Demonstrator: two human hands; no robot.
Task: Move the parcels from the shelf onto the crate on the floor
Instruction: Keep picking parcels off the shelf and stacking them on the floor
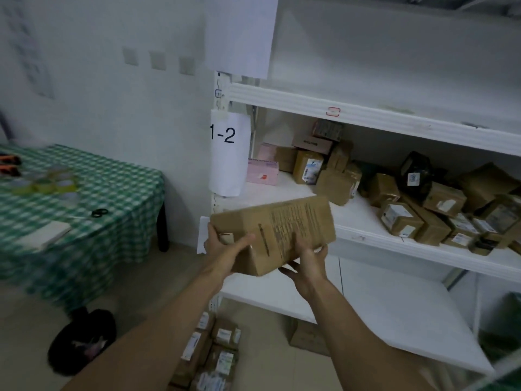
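I hold a brown cardboard parcel [284,224] with printed text in both hands, in front of the white shelf unit [375,119]. My left hand [225,246] grips its left end, thumb over the front face. My right hand [308,259] grips its lower right edge from below. The parcel is tilted and hangs clear of the middle shelf board. Several brown parcels [408,204] and a pink box [262,172] lie on the middle shelf. Down on the floor, several labelled parcels [211,354] are stacked; the crate under them is hidden.
A table with a green checked cloth [93,198] stands at the left, with scissors [99,212] and tape rolls on it. A black cap [81,338] lies on the floor. A paper sign "1-2" [228,153] hangs on the shelf post. The lower shelf board [394,309] is bare.
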